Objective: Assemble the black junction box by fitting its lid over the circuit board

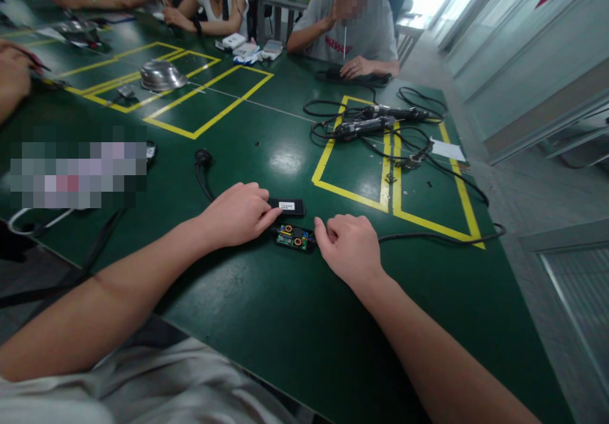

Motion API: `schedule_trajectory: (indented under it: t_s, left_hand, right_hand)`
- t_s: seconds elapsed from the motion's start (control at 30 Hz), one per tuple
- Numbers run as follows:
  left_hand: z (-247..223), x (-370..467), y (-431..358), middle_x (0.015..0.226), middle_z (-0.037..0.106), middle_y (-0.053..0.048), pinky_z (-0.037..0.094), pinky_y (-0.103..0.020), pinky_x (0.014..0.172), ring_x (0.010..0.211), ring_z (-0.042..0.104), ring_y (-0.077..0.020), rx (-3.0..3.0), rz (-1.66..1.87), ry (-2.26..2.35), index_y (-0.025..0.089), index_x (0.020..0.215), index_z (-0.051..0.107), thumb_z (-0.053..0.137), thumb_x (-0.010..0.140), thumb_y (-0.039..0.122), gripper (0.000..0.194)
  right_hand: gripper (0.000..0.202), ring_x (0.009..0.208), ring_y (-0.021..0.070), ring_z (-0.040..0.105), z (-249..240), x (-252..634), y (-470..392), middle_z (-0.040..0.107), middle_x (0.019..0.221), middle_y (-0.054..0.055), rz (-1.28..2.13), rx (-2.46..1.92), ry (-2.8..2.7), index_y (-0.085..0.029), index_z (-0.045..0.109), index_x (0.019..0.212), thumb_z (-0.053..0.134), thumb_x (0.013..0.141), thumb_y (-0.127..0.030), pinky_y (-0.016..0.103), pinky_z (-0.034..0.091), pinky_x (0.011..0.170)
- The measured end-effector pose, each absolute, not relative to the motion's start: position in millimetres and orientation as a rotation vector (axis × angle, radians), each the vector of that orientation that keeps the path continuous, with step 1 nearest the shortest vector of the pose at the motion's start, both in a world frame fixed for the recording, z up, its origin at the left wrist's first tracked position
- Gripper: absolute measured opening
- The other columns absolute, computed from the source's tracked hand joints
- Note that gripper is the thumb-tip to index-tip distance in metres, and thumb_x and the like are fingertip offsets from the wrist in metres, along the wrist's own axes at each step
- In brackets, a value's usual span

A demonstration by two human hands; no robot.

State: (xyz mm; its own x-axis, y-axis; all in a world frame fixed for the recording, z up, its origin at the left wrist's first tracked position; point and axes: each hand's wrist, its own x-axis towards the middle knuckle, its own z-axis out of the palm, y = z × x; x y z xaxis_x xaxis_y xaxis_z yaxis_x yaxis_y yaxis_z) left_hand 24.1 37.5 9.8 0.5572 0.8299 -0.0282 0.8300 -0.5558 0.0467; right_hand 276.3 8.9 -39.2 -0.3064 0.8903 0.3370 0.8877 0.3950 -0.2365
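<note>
1. Both hands flank an open black case with a circuit board [294, 237], which lies on the green table [228, 303] and serves as the clock's centre.
2. Left hand [242, 214], at 10 o'clock: fingers curled, thumb stretched to the left part of a ribbed black cover [297, 207]. Its fingers hide any grip, so I cannot tell if it grasps anything.
3. Right hand [351, 247], at 3 o'clock: loosely curled, thumb tip just beside the case's end. Whether it pinches the cable there, I cannot tell.
4. That cover lies at 12 o'clock, just beyond the case, white label up.
5. A black plug [203, 157] sits between 10 and 11; a dark cable [442, 238] runs out at 3.
6. Small metallic pieces [391, 179] lie at 2 o'clock, corded screwdrivers [365, 128] at 1.
7. Farther off, a metal bowl [162, 76] stands near 11; a co-worker's hand [358, 67] rests between 12 and 1.
</note>
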Motion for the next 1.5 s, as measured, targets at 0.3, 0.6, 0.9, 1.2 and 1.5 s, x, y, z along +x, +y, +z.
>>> schedule_trajectory:
  t_s: [0.3, 0.6, 0.9, 1.2, 1.5]
  left_hand:
    - [3, 22, 38, 0.082, 0.067, -0.007, 0.044, -0.037, 0.073, 0.079, 0.06, -0.0243, 2.623, 0.116, 1.438, 0.019, 0.073, 0.071, 0.066, 0.107, 0.037, 0.039]
    - [-10, 18, 42, 0.134, 0.078, -0.01, 0.052, -0.046, 0.112, 0.123, 0.068, -0.0292, 2.469, 0.533, 1.263, 0.022, 0.133, 0.073, 0.07, 0.102, 0.028, 0.031]
    - [5, 16, 31, 0.13, 0.078, -0.01, 0.054, -0.042, 0.109, 0.119, 0.07, -0.0266, 2.436, 0.776, 0.945, 0.022, 0.138, 0.074, 0.069, 0.104, 0.037, 0.037]
    - [15, 24, 23, 0.122, 0.078, -0.009, 0.054, -0.039, 0.106, 0.115, 0.069, -0.0252, 2.472, 0.412, 0.823, 0.023, 0.132, 0.079, 0.075, 0.101, 0.021, 0.031]
    - [6, 23, 26, 0.12, 0.078, -0.009, 0.053, -0.039, 0.104, 0.113, 0.069, -0.0257, 2.446, 0.513, 0.874, 0.021, 0.128, 0.075, 0.07, 0.101, 0.025, 0.028]
  right_hand:
    - [0.051, 0.063, 0.0185, 0.056, -36, 273, 9, 0.063, 0.061, 0.004, 0.048, -1.641, -2.331, -0.022, 0.059, 0.056, 0.056, 0.106, -0.034, 0.038, 0.028, 0.073]
    - [0.054, 0.066, 0.0198, 0.061, -32, 272, 8, 0.071, 0.068, 0.007, 0.089, -1.659, -2.351, -0.021, 0.068, 0.064, 0.046, 0.112, -0.033, 0.038, 0.029, 0.074]
    - [0.053, 0.068, 0.0209, 0.064, -30, 274, 10, 0.073, 0.073, 0.009, 0.184, -1.705, -2.26, -0.02, 0.073, 0.074, 0.039, 0.114, -0.031, 0.037, 0.03, 0.072]
    - [0.052, 0.067, 0.0201, 0.062, -34, 275, 10, 0.074, 0.072, 0.008, 0.152, -1.629, -2.269, -0.022, 0.069, 0.069, 0.042, 0.112, -0.032, 0.037, 0.031, 0.072]
    - [0.051, 0.068, 0.0203, 0.061, -34, 275, 11, 0.073, 0.073, 0.008, 0.132, -1.662, -2.322, -0.021, 0.072, 0.072, 0.044, 0.113, -0.031, 0.038, 0.028, 0.073]
